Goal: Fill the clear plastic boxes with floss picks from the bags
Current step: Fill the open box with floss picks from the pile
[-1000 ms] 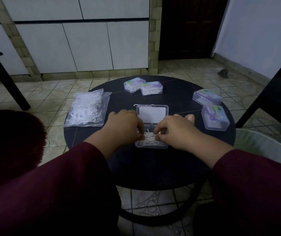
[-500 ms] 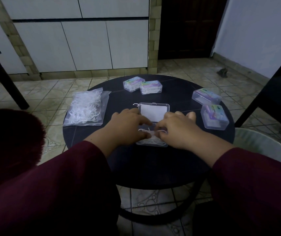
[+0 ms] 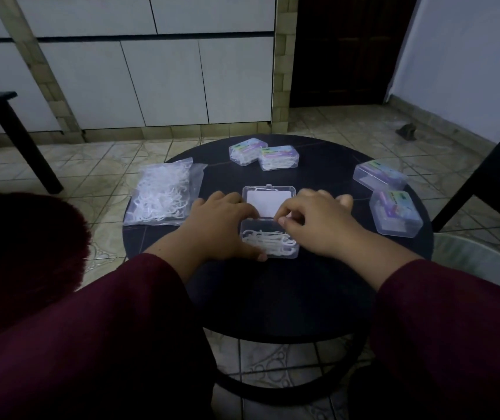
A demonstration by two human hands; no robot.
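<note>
Right hand (image 3: 318, 225): fingers curled, tips down at the hinge line of the open box (image 3: 268, 219). We cannot tell whether they pinch the lid edge, a pick, or nothing; the fingertips hide the contact.

Left hand (image 3: 223, 228): lies flat against the box's left side, thumb along the near-left corner, fingers fairly straight and curling round nothing. We read this as bracing, so the light plastic does not skate on the table (image 3: 273, 298) while the other hand works.

Floss picks (image 3: 268, 241): a loose white layer in the near half of the box, roughly level with the rim. The lid (image 3: 268, 200) lies folded back flat, away from us, a pale label showing inside. Probably the step in hand is settling the picks and bringing the lid over; any pick riding above the rim could stop the latch.

Bag (image 3: 163, 195): clear, still well stocked with picks, flat on the table's left edge, near the left hand, handy for that hand to draw from.

Two shut boxes (image 3: 263, 154) at the far edge, touching, picks visible inside; likely finished and pushed out of the way. Two more boxes (image 3: 389, 201) on the right, near the right hand; too dim to tell their contents.
</note>
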